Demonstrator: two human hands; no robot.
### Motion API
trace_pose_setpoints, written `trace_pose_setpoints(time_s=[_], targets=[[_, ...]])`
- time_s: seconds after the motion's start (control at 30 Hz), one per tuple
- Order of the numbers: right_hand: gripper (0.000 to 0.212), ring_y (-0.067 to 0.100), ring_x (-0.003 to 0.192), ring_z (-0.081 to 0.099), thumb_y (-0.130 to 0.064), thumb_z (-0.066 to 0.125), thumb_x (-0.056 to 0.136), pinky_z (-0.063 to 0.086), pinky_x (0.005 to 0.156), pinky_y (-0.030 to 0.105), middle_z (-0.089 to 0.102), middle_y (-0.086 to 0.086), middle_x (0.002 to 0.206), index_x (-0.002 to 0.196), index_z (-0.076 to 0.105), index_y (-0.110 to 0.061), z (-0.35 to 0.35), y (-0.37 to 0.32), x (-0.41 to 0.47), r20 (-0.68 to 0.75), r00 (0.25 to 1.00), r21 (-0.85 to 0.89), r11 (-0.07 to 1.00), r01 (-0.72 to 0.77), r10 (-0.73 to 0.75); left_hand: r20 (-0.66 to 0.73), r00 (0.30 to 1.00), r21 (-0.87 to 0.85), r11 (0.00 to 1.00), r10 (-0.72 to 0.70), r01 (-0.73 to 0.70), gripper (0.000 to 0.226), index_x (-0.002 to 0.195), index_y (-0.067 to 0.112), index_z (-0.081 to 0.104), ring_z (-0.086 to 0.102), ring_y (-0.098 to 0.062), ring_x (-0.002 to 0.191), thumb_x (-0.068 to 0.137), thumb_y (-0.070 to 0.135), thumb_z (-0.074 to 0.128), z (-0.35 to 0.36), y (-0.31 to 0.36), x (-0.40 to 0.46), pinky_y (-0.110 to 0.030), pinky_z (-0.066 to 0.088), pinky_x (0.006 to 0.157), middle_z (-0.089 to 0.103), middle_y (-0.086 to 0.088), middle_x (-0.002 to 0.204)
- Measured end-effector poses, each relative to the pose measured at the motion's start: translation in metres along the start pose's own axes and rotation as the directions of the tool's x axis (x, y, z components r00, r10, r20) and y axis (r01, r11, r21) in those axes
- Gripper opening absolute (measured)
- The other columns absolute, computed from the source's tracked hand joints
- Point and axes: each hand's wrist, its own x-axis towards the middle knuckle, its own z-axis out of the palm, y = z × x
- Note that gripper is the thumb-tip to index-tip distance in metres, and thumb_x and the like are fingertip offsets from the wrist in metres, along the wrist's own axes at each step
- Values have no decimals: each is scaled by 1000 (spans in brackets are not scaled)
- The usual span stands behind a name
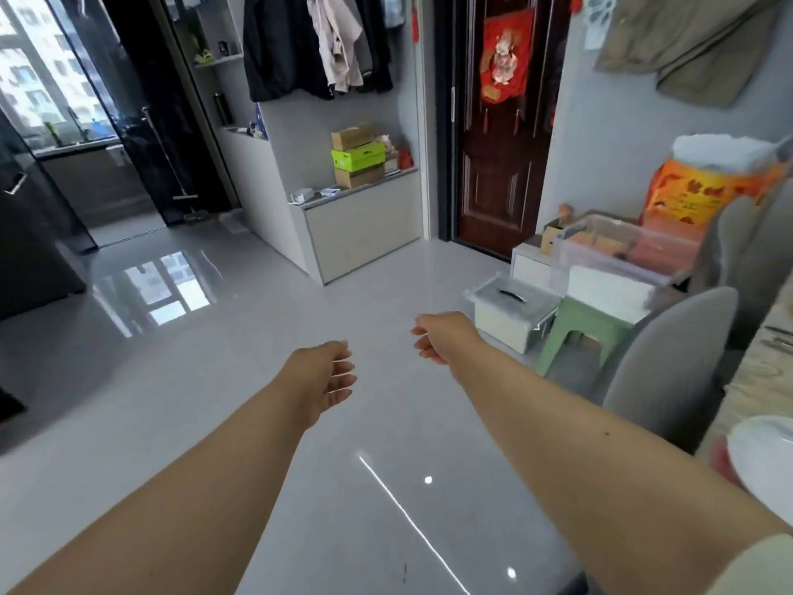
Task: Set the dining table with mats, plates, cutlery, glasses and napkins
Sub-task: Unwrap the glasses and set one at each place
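Both bare forearms reach forward from the bottom of the frame over the glossy pale grey tiled floor (206,380), which mirrors a window at the left and a thin streak of light at bottom centre. The left hand (330,377), just left of centre, hangs released with its fingers loosely curled and grasps nothing; the right hand (433,337), slightly higher and right of centre, is likewise loose and grasps nothing. At the lower right edge a round white plate (768,453) sits on the pale wood-grain counter (759,380), only a strip of which shows along the right border. Beside that stands a grey upholstered chair back (669,362), and beyond it a light green plastic stool (579,332) with a white lidded storage box (510,311) just to its left on the floor. Clear plastic bins (618,246) and an orange printed bag (703,191) are stacked against the right wall. Farther off, at upper centre, a low white cabinet (360,238) carries stacked cardboard and lime-green shoe boxes (358,158), with dark coats (296,45) hanging above and a dark brown panelled door (502,135) bearing a red hanging ornament (504,53)
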Motion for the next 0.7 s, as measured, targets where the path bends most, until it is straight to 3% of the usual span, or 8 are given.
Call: trace_pose_setpoints(time_s=[0.3, 0.4, 0.5, 0.63, 0.7], targets=[[29, 14, 53, 48, -23, 49, 97, 36, 48, 20, 54, 4, 65, 70, 52, -13, -27, -58, 178, -208, 970, 78, 990, -114, 128, 250, 968, 156, 987, -1, -39, 20, 95, 8, 62, 58, -19, 75, 95, 28, 57, 74, 93, 188, -31, 50, 66, 58, -7, 90], [25, 15, 52, 50, -21, 52, 93, 36, 53, 23, 57, 4, 64, 69, 54, -13, -40, -71, 232, -288, 943, 122, 983, -136, 166, 386, 922, 280, 953, 1, -118, 35, 115, 9, 61, 59, -21, 96, 93, 37, 60, 103, 127, 253, -33, 52, 72, 56, -9, 117], [25, 14, 45, 49, -15, 49, 94, 36, 49, 20, 54, 7, 63, 70, 52, -11, -65, -81, 274, -359, 914, 192, 973, -126, 189, 481, 876, 335, 929, -24, -158, 54, 136, 17, 49, 47, -25, 125, 91, 44, 61, 144, 156, 306, -39, 50, 92, 41, -4, 144], [18, 17, 50, 49, -13, 50, 91, 35, 50, 21, 56, 7, 64, 74, 54, -9, -115, -80, 319, -460, 856, 209, 966, -153, 235, 559, 823, 364, 921, -98, -138, 64, 146, 24, 38, 30, -30, 141, 90, 49, 59, 213, 176, 353, -48, 36, 108, 24, -1, 157], [10, 18, 50, 48, -12, 50, 90, 36, 46, 19, 57, 10, 67, 90, 57, -4, -147, -77, 343, -517, 815, 238, 959, -154, 260, 606, 787, 387, 907, -113, -168, 69, 148, 27, 35, 25, -29, 143, 89, 59, 53, 254, 184, 374, -50, 28, 112, 21, 0, 158]])
